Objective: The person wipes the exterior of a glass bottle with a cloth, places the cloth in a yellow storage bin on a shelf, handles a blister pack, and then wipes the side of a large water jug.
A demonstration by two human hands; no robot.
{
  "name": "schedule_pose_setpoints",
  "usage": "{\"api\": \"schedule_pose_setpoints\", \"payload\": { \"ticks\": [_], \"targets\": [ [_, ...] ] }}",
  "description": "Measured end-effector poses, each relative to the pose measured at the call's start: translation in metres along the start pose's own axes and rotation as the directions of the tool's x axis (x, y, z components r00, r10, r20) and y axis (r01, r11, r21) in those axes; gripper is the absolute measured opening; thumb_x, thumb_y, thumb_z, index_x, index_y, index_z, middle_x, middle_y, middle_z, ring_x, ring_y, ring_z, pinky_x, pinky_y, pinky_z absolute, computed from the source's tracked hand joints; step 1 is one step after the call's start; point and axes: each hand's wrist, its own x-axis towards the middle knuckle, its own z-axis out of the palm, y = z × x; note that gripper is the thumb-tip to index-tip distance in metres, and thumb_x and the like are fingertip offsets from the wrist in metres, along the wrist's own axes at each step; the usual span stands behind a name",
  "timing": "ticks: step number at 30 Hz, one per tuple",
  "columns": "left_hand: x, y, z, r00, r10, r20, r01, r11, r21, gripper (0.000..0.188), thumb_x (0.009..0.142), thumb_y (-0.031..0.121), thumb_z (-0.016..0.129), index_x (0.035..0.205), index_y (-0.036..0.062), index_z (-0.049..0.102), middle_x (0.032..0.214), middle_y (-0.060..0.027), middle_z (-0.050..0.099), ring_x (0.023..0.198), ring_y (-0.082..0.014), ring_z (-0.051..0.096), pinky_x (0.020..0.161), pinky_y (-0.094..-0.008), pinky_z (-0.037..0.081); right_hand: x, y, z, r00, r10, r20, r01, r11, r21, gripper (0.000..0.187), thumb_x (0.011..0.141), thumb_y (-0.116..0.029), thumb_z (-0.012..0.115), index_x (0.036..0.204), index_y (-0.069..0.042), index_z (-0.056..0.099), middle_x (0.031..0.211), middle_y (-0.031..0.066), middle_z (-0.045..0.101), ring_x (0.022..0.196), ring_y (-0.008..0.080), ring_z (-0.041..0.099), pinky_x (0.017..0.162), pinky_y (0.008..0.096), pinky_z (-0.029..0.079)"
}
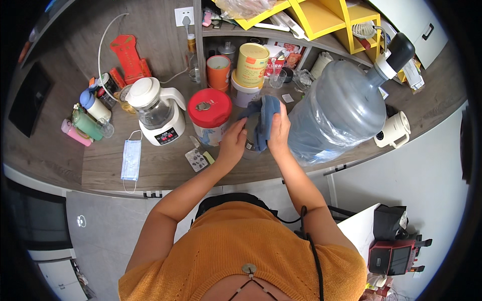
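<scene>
Fingers: the left hand (233, 145) curls its fingers around a clear jar (252, 133); the right hand (279, 131) grasps a blue cloth (267, 119) against it.
Jar and cloth: just right of the red-lidded tin (210, 111); I cannot tell whether the jar's base touches the counter (103, 165).
Room on the left: tight, with the tin just beside the left hand and a blister pack (196, 159) in front of the tin.
Room on the right: a big water bottle (336, 110) rises right of the tin, near the right hand.
Behind: an orange canister (218, 70) and a yellow can (252, 65) on a white tub (245, 94), beyond the tin.
Front edge: on the person's side of the tin, beneath the forearms; a face mask (131, 160), left of the tin, trails a loop there.
Surface: grey-brown wood grain; a white-based kettle (168, 125) stands left of the tin.
Room: grey floor (115, 226) below the counter; yellow shelves (321, 21) above, right of the tin.
</scene>
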Motion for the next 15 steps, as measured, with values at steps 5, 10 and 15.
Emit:
{"api": "schedule_pose_setpoints", "payload": {
  "ticks": [5, 10, 15],
  "targets": [
    [0.002, -0.003, -0.002, 0.997, -0.037, 0.062, 0.041, 0.997, -0.064, 0.033, 0.087, 0.008, 0.048, 0.119, -0.0014, 0.051, 0.11, -0.0203, 0.056, 0.094, -0.0331, 0.057, 0.082, -0.034, 0.044, -0.008, 0.015, -0.018, 0.983, 0.131, 0.129, -0.142, 0.987, 0.076, 0.04, 0.095, -0.029, 0.044, 0.117, 0.003, 0.052, 0.102, 0.0109, 0.061, 0.096, 0.0173, 0.056, 0.084, 0.0306, 0.044],
    [0.004, -0.003, -0.005, 0.992, -0.078, 0.1, 0.083, 0.995, -0.055, 0.034, 0.089, 0.008, 0.049, 0.123, 0.0012, 0.05, 0.111, -0.0133, 0.057, 0.1, -0.0208, 0.056, 0.085, -0.028, 0.043, 0.014, 0.013, -0.028, 0.968, 0.219, 0.123, -0.233, 0.965, 0.119, 0.036, 0.094, -0.028, 0.049, 0.113, 0.001, 0.057, 0.097, 0.0026, 0.061, 0.082, 0.0082, 0.053, 0.073, 0.0244, 0.045],
    [0.003, -0.002, -0.005, 0.996, -0.051, 0.077, 0.061, 0.989, -0.133, 0.036, 0.088, 0.012, 0.053, 0.12, -0.0027, 0.049, 0.11, -0.0177, 0.056, 0.092, -0.0239, 0.058, 0.08, -0.0309, 0.046, 0.011, 0.026, -0.023, 0.758, 0.609, 0.231, -0.546, 0.401, 0.735, 0.034, 0.092, -0.03, 0.052, 0.112, -0.003, 0.058, 0.105, 0.0031, 0.061, 0.088, 0.0099, 0.057, 0.076, 0.0267, 0.046]
  ]
}}
